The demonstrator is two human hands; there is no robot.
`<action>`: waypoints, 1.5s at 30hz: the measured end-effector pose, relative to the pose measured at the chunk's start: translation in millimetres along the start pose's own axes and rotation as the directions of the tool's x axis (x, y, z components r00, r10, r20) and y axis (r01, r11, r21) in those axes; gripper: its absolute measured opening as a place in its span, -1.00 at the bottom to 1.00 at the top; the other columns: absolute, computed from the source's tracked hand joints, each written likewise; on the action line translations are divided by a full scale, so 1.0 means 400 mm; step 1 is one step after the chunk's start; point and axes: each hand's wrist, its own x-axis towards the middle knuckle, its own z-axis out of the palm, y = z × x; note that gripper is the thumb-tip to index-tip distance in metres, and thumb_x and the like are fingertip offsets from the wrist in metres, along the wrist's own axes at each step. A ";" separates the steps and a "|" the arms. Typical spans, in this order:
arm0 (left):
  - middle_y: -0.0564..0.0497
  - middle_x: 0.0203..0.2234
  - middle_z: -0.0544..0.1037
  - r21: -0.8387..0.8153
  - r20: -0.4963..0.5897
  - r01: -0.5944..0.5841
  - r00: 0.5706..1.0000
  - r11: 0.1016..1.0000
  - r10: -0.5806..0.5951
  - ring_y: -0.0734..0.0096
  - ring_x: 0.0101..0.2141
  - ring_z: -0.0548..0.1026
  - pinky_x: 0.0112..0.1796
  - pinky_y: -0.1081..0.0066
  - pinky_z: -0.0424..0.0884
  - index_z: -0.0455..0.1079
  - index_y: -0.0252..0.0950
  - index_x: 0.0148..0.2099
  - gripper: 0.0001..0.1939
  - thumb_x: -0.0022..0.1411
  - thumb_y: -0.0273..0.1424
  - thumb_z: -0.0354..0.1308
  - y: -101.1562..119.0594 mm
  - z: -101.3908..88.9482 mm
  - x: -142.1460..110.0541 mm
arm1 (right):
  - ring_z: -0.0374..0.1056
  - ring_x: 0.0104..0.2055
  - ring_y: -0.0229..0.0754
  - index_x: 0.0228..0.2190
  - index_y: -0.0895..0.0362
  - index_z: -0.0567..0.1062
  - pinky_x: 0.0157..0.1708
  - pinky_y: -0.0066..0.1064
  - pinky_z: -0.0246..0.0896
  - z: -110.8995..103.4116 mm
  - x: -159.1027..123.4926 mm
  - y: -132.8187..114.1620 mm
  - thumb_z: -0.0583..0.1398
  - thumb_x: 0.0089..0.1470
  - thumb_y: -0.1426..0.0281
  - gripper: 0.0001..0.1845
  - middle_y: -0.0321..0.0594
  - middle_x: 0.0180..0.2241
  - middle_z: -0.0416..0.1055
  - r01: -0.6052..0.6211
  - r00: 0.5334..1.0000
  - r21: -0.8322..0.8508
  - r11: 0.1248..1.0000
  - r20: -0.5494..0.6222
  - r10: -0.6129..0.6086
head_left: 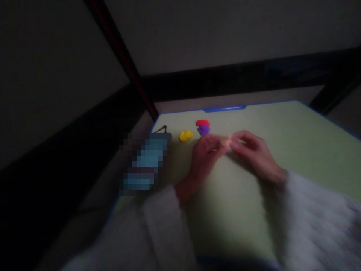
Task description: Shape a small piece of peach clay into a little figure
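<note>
A small pale-orange lump of modelling clay [227,141] is pinched between the fingertips of both my hands, just above the table. My left hand [205,156] is closed on its left side. From the right, my right hand [254,152] grips it between thumb and fingers. The lump is blurred and partly covered by the fingers, so its shape is unclear. Just beyond my left hand lie a purple lump of clay [204,130] and a red one [203,123], which touch. A yellow lump [186,136] sits a little to their left.
The pale green table [237,210] has a blue rim and a blue handle [225,109] on its far edge. At the left edge lies a pixelated phone-like device [148,162], with a thin dark looped object [162,129] behind it. A wall rises beyond the table.
</note>
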 end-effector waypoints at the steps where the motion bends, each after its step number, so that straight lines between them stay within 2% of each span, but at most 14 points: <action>1: 0.06 -0.44 0.50 0.021 0.009 0.011 1.000 1.000 -0.011 0.53 -0.41 0.44 -0.32 0.48 0.34 0.35 -0.32 -0.32 -0.72 -0.14 -0.50 0.31 0.002 0.000 0.000 | 0.21 -0.56 -0.38 -0.41 0.10 0.46 -0.61 -0.55 0.09 -0.001 -0.001 0.001 0.32 -0.14 0.25 -0.76 -0.37 -0.52 0.37 -0.029 0.999 0.015 0.999 0.020 0.029; 6: 0.08 -0.49 0.46 0.092 0.018 0.039 0.999 0.995 -0.041 0.53 -0.47 0.40 -0.41 0.49 0.29 0.34 -0.32 -0.32 -0.68 -0.18 -0.44 0.34 -0.003 -0.005 0.001 | 0.23 -0.54 -0.36 -0.35 0.10 0.46 -0.58 -0.53 0.09 -0.003 -0.006 0.005 0.28 -0.07 0.27 -0.78 -0.36 -0.51 0.36 -0.095 0.990 0.075 0.993 0.116 0.086; 9: 0.12 -0.53 0.40 0.185 0.017 -0.002 1.000 0.983 -0.002 0.58 -0.53 0.30 -0.51 0.53 0.20 0.33 -0.30 -0.33 -0.64 -0.23 -0.41 0.36 -0.012 -0.008 0.001 | 0.22 -0.55 -0.37 -0.37 0.13 0.46 -0.59 -0.53 0.09 -0.001 -0.009 0.004 0.28 -0.08 0.30 -0.79 -0.34 -0.50 0.37 -0.109 0.986 0.066 0.992 0.135 0.100; 12: 0.14 -0.54 0.36 0.248 0.027 -0.059 0.998 0.967 0.054 0.62 -0.56 0.22 -0.56 0.54 0.12 0.34 -0.29 -0.32 -0.61 -0.28 -0.43 0.38 -0.016 -0.008 0.000 | 0.21 -0.55 -0.37 -0.39 0.15 0.46 -0.61 -0.53 0.07 0.000 -0.006 0.007 0.28 -0.09 0.32 -0.80 -0.32 -0.49 0.38 -0.132 0.984 0.125 0.983 0.134 0.115; 18: 0.10 -0.46 0.37 0.224 -0.026 -0.090 0.995 0.970 0.098 0.63 -0.54 0.24 -0.53 0.54 0.17 0.39 -0.28 -0.30 -0.61 -0.28 -0.45 0.38 0.000 0.000 -0.006 | 0.21 -0.55 -0.36 -0.44 0.16 0.43 -0.61 -0.52 0.05 -0.009 0.012 0.016 0.21 -0.04 0.37 -0.89 -0.32 -0.52 0.34 -0.196 0.980 0.303 0.933 0.098 0.174; 22: 0.10 -0.51 0.37 0.140 -0.010 -0.093 0.995 0.986 0.095 0.59 -0.52 0.29 -0.49 0.52 0.20 0.39 -0.28 -0.35 -0.74 -0.16 -0.41 0.33 -0.001 -0.005 -0.002 | 0.21 -0.56 -0.36 -0.48 0.15 0.41 -0.60 -0.51 0.08 -0.014 0.016 0.012 0.20 -0.04 0.39 -0.92 -0.33 -0.53 0.34 -0.200 0.980 0.358 0.912 0.070 0.188; 24: 0.11 -0.58 0.36 0.072 -0.004 -0.070 0.997 0.995 0.071 0.58 -0.53 0.30 -0.48 0.50 0.20 0.38 -0.29 -0.39 -0.85 -0.06 -0.37 0.26 -0.009 -0.011 0.004 | 0.21 -0.56 -0.36 -0.48 0.14 0.41 -0.60 -0.51 0.09 -0.014 0.015 0.010 0.20 -0.03 0.39 -0.92 -0.32 -0.51 0.35 -0.195 0.981 0.358 0.913 0.079 0.178; 26: 0.10 -0.60 0.37 0.005 0.020 -0.003 1.000 1.000 0.002 0.58 -0.54 0.30 -0.47 0.49 0.21 0.37 -0.30 -0.42 -0.86 0.01 -0.33 0.21 -0.019 -0.016 0.008 | 0.22 -0.55 -0.35 -0.48 0.14 0.42 -0.60 -0.50 0.12 -0.014 0.013 0.010 0.19 -0.02 0.38 -0.92 -0.29 -0.48 0.38 -0.189 0.981 0.333 0.924 0.096 0.167; 29: 0.07 -0.54 0.43 -0.057 0.089 0.112 0.990 0.992 -0.107 0.56 -0.51 0.35 -0.41 0.46 0.26 0.38 -0.32 -0.40 -0.83 0.01 -0.30 0.21 -0.027 -0.019 0.008 | 0.26 -0.51 -0.32 -0.46 0.13 0.45 -0.56 -0.48 0.18 -0.015 0.011 0.011 0.18 0.00 0.35 -0.90 -0.24 -0.43 0.41 -0.180 0.981 0.298 0.937 0.131 0.146; 31: 0.05 -0.51 0.46 -0.058 0.123 0.142 0.983 0.988 -0.134 0.55 -0.48 0.38 -0.38 0.45 0.29 0.39 -0.32 -0.37 -0.82 0.00 -0.32 0.23 -0.027 -0.019 0.006 | 0.28 -0.49 -0.30 -0.46 0.12 0.46 -0.53 -0.46 0.23 -0.015 0.010 0.011 0.19 0.00 0.34 -0.90 -0.25 -0.44 0.41 -0.177 0.980 0.296 0.938 0.143 0.140; 36: 0.04 -0.49 0.51 -0.026 0.139 0.139 0.981 0.990 -0.134 0.54 -0.46 0.43 -0.37 0.47 0.32 0.38 -0.33 -0.39 -0.82 -0.05 -0.37 0.27 -0.022 -0.014 -0.001 | 0.27 -0.52 -0.32 -0.55 0.13 0.49 -0.53 -0.48 0.27 -0.012 0.006 0.001 0.26 -0.09 0.36 -0.90 -0.26 -0.51 0.40 -0.206 0.976 0.288 0.935 0.121 0.178; 40: 0.02 -0.47 0.52 -0.030 0.135 0.136 0.982 0.990 -0.131 0.52 -0.44 0.45 -0.34 0.44 0.34 0.35 -0.34 -0.40 -0.79 -0.08 -0.37 0.29 -0.022 -0.012 -0.002 | 0.23 -0.56 -0.37 -0.56 0.15 0.50 -0.58 -0.53 0.22 -0.005 0.004 -0.001 0.30 -0.14 0.36 -0.89 -0.29 -0.54 0.40 -0.229 0.973 0.317 0.920 0.114 0.203; 45: 0.02 -0.49 0.51 0.035 0.168 0.112 0.979 0.993 -0.116 0.54 -0.46 0.42 -0.35 0.45 0.32 0.34 -0.35 -0.43 -0.78 -0.06 -0.33 0.28 -0.024 -0.014 0.000 | 0.14 -0.65 -0.41 -0.55 0.15 0.49 -0.67 -0.55 0.07 -0.002 0.002 0.002 0.28 -0.09 0.32 -0.85 -0.36 -0.63 0.33 -0.088 0.996 0.204 0.975 0.034 0.083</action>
